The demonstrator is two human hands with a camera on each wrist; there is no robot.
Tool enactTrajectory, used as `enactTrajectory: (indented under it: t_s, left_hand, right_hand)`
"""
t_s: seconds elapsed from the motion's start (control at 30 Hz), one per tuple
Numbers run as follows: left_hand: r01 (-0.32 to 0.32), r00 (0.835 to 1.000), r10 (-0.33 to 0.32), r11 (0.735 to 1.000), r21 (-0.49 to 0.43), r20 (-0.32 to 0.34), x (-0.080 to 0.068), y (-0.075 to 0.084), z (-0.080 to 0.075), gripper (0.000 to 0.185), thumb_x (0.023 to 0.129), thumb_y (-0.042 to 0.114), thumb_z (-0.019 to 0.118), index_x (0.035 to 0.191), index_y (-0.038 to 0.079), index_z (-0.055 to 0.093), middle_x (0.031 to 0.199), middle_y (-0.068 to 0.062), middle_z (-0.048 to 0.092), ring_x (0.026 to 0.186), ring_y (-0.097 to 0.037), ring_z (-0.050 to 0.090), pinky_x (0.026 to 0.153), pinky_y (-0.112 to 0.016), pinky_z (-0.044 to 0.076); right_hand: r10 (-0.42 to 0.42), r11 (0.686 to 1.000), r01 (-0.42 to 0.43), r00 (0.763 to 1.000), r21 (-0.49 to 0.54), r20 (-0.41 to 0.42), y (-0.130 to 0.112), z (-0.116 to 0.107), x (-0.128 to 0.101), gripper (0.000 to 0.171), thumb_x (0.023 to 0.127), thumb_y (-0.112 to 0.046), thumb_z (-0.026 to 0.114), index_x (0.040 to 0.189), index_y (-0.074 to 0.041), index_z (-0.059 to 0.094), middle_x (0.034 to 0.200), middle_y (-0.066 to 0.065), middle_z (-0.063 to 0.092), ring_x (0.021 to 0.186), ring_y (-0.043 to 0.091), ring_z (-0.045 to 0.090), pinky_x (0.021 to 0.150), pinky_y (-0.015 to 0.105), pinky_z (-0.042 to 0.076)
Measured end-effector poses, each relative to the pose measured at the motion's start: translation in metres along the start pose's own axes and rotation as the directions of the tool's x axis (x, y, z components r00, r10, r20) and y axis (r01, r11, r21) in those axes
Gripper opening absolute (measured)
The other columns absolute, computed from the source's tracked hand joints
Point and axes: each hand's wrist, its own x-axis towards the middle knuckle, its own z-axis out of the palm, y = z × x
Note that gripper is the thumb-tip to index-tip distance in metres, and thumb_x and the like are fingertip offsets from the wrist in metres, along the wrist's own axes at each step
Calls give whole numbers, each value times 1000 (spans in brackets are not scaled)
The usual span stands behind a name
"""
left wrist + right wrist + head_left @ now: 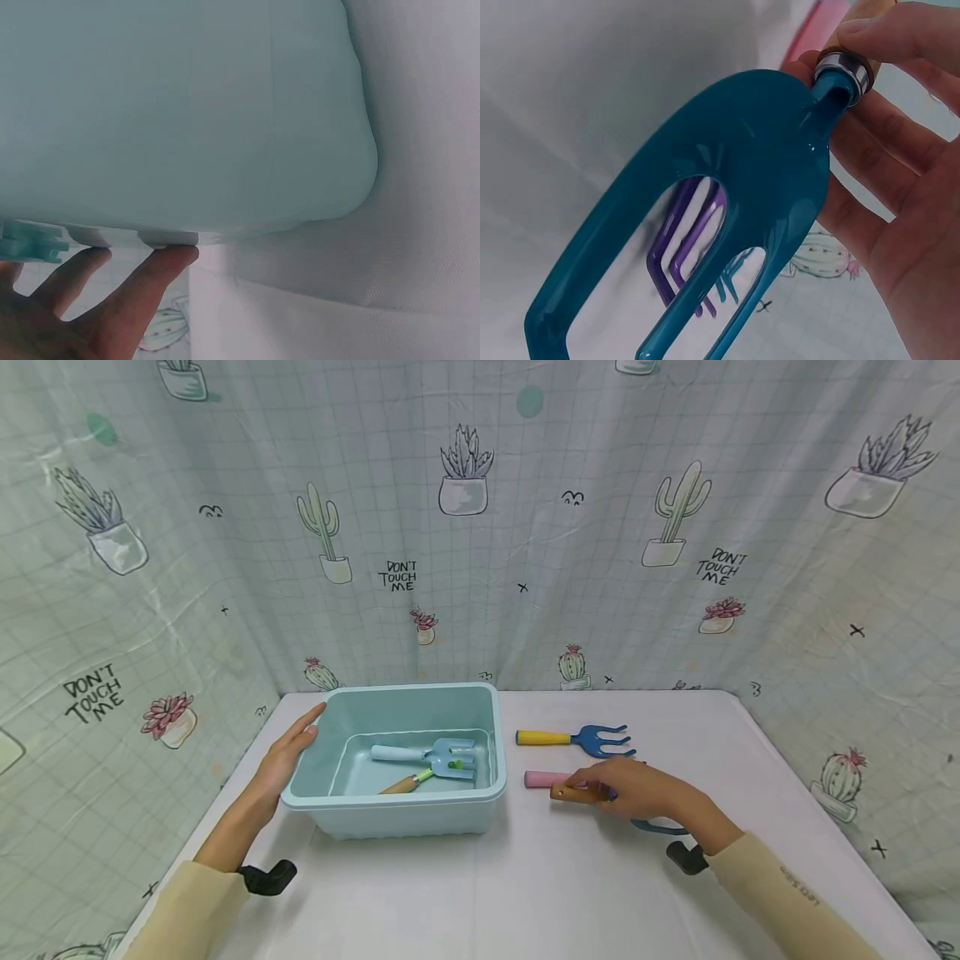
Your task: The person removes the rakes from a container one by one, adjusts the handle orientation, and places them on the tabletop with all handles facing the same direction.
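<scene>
Fork [727, 187], teal with wooden handle, clamped in curled right hand [637, 789] fingers above table [570, 877], beside pink-handled rake [543, 778]. Left hand [288, 752], fingers straight, flat against tub [408, 814] holding tools.

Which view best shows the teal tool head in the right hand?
The right wrist view: the teal tool head fills the frame, its slots and metal collar clear, gripped by the right hand. The head view shows only a sliver under that hand; the left wrist view shows none.
</scene>
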Motion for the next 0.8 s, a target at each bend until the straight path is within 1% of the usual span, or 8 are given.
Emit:
enactTrajectory:
  t_s: [0.07, 0.2, 0.3, 0.5, 0.63, 0.8]
  left_hand:
    - [1, 1000, -1, 1000, -1, 2, 0, -1, 0, 62, 111, 55, 26, 167, 34, 11, 176, -7, 2, 161, -46, 2, 118, -80, 8]
    - [2, 1000, -2, 1000, -5, 7, 0, -2, 1, 61, 111, 55, 25, 167, 36, 10, 176, -7, 1, 161, -47, 2, 118, -80, 8]
    - [-2, 1000, 2, 1000, -7, 3, 0, -2, 0, 62, 111, 55, 25, 167, 35, 10, 176, -8, 1, 160, -47, 3, 118, -80, 9]
    - [-5, 1000, 5, 1000, -7, -1, -1, -1, -1, 63, 110, 56, 26, 167, 32, 12, 176, -8, 2, 160, -47, 4, 118, -80, 10]
    - [0, 1000, 0, 1000, -4, -2, -1, -1, -1, 64, 110, 57, 26, 167, 33, 12, 176, -7, 2, 161, -47, 3, 118, -80, 10]
    - [0, 1000, 0, 1000, -6, -2, -1, 0, 0, 64, 110, 57, 26, 167, 34, 12, 176, -7, 3, 161, -47, 4, 118, -80, 10]
  right_hand:
    - [-1, 1000, 1, 1000, -3, 6, -3, 2, 0, 49, 92, -4, 72, 134, -29, 68, 103, -15, 67, 88, 6, 57, 83, 29, 56]
    - [6, 1000, -6, 1000, 1, 17, -9, 7, 1, 51, 91, -5, 74, 133, -32, 68, 106, -14, 70, 91, 5, 59, 87, 32, 58]
    - [-5, 1000, 6, 1000, -9, 16, -11, 11, 2, 50, 92, -6, 73, 133, -33, 69, 108, -15, 71, 92, 5, 59, 88, 33, 57]
    - [-48, 999, 47, 998, 16, 34, -13, 19, 4, 47, 92, -6, 72, 132, -32, 69, 112, -17, 71, 91, 3, 60, 85, 27, 57]
    - [-71, 997, 70, 996, 28, 47, -15, 23, 7, 46, 91, -8, 73, 130, -31, 70, 108, -16, 70, 89, 4, 59, 81, 25, 56]
    - [-72, 997, 71, 996, 24, 59, -18, 23, 9, 45, 91, -10, 74, 130, -33, 70, 105, -17, 68, 88, 3, 57, 81, 25, 55]
